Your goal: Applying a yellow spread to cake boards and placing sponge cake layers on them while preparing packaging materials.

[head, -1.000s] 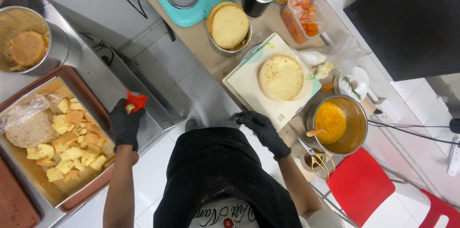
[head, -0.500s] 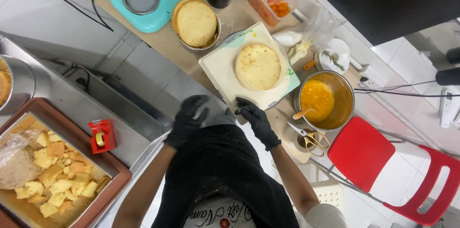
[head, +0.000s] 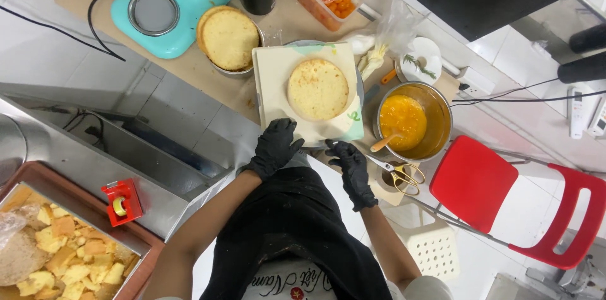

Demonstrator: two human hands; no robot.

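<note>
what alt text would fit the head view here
Two black-gloved hands, left hand and right hand, rest at the near edge of a cream board bearing a round sponge cake layer. A metal bowl of orange cream sits beside it.

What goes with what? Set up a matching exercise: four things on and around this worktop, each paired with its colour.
Things:
1. chair
2. mixer base
3. gloves
4. filling in the steel bowl

Colours:
A. black
B. orange-yellow
C. red
D. turquoise

Pairs: 1-C, 2-D, 3-A, 4-B
</note>
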